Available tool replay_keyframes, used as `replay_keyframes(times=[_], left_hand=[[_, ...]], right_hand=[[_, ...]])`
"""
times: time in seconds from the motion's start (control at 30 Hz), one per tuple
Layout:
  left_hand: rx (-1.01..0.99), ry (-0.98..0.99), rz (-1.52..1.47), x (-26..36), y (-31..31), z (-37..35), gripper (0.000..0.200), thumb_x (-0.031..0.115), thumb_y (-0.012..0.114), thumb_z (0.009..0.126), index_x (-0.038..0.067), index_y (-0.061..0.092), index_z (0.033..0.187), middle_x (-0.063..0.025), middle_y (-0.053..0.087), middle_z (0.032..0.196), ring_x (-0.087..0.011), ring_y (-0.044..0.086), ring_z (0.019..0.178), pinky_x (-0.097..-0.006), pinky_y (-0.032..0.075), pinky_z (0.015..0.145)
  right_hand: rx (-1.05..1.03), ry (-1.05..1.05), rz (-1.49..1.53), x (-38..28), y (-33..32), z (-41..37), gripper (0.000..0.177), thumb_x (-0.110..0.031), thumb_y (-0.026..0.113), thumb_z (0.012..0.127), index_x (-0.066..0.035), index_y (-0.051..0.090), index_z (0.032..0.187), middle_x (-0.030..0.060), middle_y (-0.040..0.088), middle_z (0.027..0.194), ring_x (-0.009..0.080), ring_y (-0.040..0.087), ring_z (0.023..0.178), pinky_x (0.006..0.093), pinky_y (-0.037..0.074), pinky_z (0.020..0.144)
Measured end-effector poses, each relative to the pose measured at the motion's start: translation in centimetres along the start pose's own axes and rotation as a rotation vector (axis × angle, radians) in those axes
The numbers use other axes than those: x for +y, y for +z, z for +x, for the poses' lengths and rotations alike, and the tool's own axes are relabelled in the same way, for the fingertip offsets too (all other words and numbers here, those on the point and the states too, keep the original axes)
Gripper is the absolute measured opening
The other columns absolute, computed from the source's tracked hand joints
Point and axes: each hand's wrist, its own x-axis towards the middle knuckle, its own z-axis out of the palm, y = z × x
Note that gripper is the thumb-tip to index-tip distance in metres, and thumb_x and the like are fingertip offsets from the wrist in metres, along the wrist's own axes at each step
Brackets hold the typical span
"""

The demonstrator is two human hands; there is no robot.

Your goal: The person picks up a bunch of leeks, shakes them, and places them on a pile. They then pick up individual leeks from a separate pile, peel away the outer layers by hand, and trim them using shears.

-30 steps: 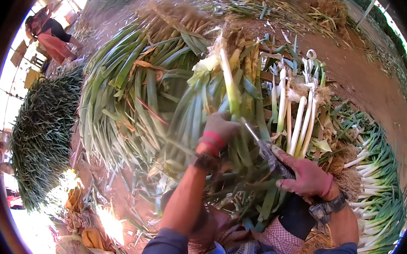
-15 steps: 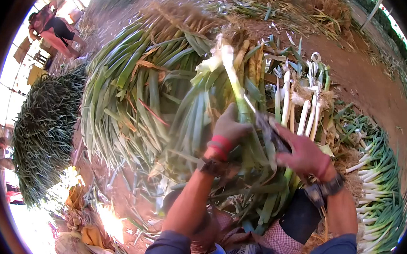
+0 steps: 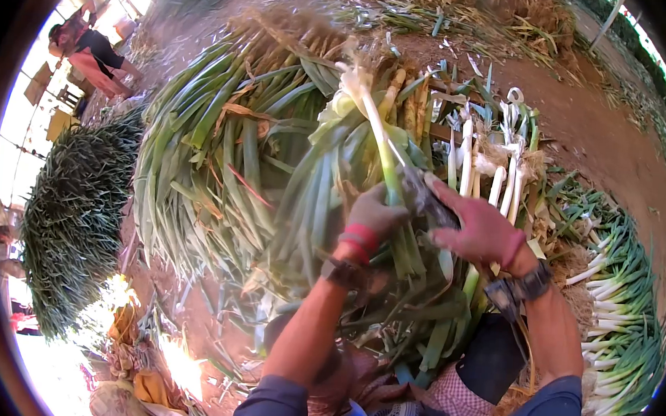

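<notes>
My left hand (image 3: 378, 214), in a grey glove with a red wrist band, is closed around the green part of a leek (image 3: 376, 127). The leek's white shank and ragged root end point up and away from me, with loosened pale outer leaves (image 3: 337, 111) beside it. In my red-gloved right hand (image 3: 478, 231) is a dark blow gun (image 3: 431, 202), its thin nozzle close against the leek just above my left hand. A hose (image 3: 524, 343) hangs below my right wrist. Long green leaves spread under both hands.
A large pile of leeks (image 3: 215, 147) lies at left, with a darker heap (image 3: 77, 215) beyond. Peeled white stalks (image 3: 510, 181) stand right of my hands. Trimmed leeks (image 3: 619, 325) line the far right. A person (image 3: 95, 48) bends at the upper left.
My right hand and the blow gun have shifted slightly left and up. The leek's root end has dipped a little left, and the loose outer leaves around it have moved.
</notes>
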Motion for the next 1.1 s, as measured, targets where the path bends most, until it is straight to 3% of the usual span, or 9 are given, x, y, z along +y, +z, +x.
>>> replay_keyframes(times=[0.1, 0.23, 0.4, 0.6, 0.67, 0.8, 0.87, 0.97, 1.1], left_hand=[[0.009, 0.151, 0.194, -1.1, 2.0, -1.0, 0.049, 0.016, 0.079, 0.080, 0.000, 0.067, 0.125, -0.0099, 0.076, 0.097, -0.0246, 0.075, 0.088, -0.0381, 0.059, 0.083], [0.119, 0.088, 0.636, -1.1, 3.9, -2.3, 0.055, 0.032, 0.078, 0.080, 0.005, 0.064, 0.125, -0.0261, 0.075, 0.104, -0.0459, 0.072, 0.100, -0.0513, 0.057, 0.090], [-0.048, 0.090, 0.753, -2.6, 8.8, -4.9, 0.050, 0.031, 0.075, 0.085, 0.000, 0.054, 0.118, -0.0295, 0.073, 0.100, -0.0508, 0.071, 0.097, -0.0564, 0.056, 0.087], [-0.415, 0.166, 0.822, -3.0, 12.2, -5.9, 0.052, 0.031, 0.075, 0.086, 0.001, 0.057, 0.126, -0.0285, 0.073, 0.109, -0.0472, 0.071, 0.105, -0.0562, 0.056, 0.088], [-0.323, 0.392, 0.789, 0.3, 9.5, -4.7, 0.053, 0.031, 0.076, 0.088, 0.005, 0.064, 0.132, -0.0215, 0.075, 0.112, -0.0430, 0.072, 0.105, -0.0511, 0.058, 0.089], [0.476, 0.512, 0.700, 2.3, -1.7, 2.2, 0.049, 0.034, 0.071, 0.096, 0.005, 0.070, 0.135, -0.0215, 0.071, 0.134, -0.0360, 0.069, 0.125, -0.0435, 0.053, 0.107], [0.678, 0.216, 0.876, 4.9, -6.9, 2.4, 0.057, 0.040, 0.070, 0.096, 0.001, 0.068, 0.138, -0.0214, 0.071, 0.134, -0.0371, 0.066, 0.128, -0.0430, 0.051, 0.109], [0.790, 0.223, 0.974, -2.6, -12.7, 6.1, 0.057, 0.047, 0.058, 0.100, 0.007, 0.067, 0.140, -0.0203, 0.069, 0.137, -0.0417, 0.069, 0.118, -0.0481, 0.056, 0.099], [0.455, 0.136, 0.468, -3.3, -13.6, 6.1, 0.056, 0.045, 0.064, 0.101, 0.002, 0.069, 0.136, -0.0125, 0.078, 0.117, -0.0249, 0.074, 0.098, -0.0388, 0.059, 0.087]], right_hand=[[0.114, -0.091, -0.066, 0.6, -0.1, 4.1, 0.088, -0.042, 0.071, 0.087, -0.010, 0.041, 0.163, 0.0287, 0.074, 0.110, 0.0449, 0.072, 0.099, 0.0482, 0.056, 0.090], [0.078, -0.005, -0.185, -0.8, -0.8, 6.4, 0.086, -0.040, 0.068, 0.087, -0.010, 0.041, 0.163, 0.0297, 0.073, 0.114, 0.0456, 0.071, 0.105, 0.0502, 0.055, 0.094], [0.095, -0.020, -0.247, 0.9, -0.4, 6.7, 0.091, -0.045, 0.072, 0.085, -0.013, 0.040, 0.164, 0.0291, 0.073, 0.102, 0.0439, 0.072, 0.094, 0.0482, 0.056, 0.089], [0.273, 0.298, -0.263, 7.3, -2.5, 5.8, 0.090, -0.044, 0.072, 0.083, -0.015, 0.042, 0.163, 0.0236, 0.075, 0.100, 0.0378, 0.073, 0.088, 0.0452, 0.057, 0.082], [0.289, 0.414, -0.217, 8.6, -3.4, 4.1, 0.089, -0.044, 0.067, 0.083, -0.015, 0.042, 0.164, 0.0236, 0.075, 0.105, 0.0383, 0.073, 0.095, 0.0458, 0.057, 0.086], [0.169, 0.456, -0.040, 7.7, -1.6, -0.3, 0.096, -0.045, 0.068, 0.085, -0.021, 0.031, 0.170, 0.0120, 0.069, 0.087, 0.0237, 0.069, 0.079, 0.0373, 0.058, 0.077], [0.042, 0.367, -0.085, 5.2, -0.5, -2.6, 0.097, -0.044, 0.068, 0.087, -0.023, 0.026, 0.171, 0.0071, 0.065, 0.083, 0.0198, 0.067, 0.077, 0.0340, 0.059, 0.076], [-0.056, 0.236, 0.065, 2.0, 1.9, -4.6, 0.099, -0.041, 0.072, 0.087, -0.015, 0.026, 0.171, 0.0169, 0.073, 0.108, 0.0242, 0.071, 0.084, 0.0362, 0.060, 0.085], [0.032, -0.145, -0.009, 3.2, 5.1, -5.5, 0.094, -0.039, 0.073, 0.088, -0.005, 0.034, 0.166, 0.0257, 0.068, 0.138, 0.0329, 0.074, 0.112, 0.0393, 0.056, 0.102]])
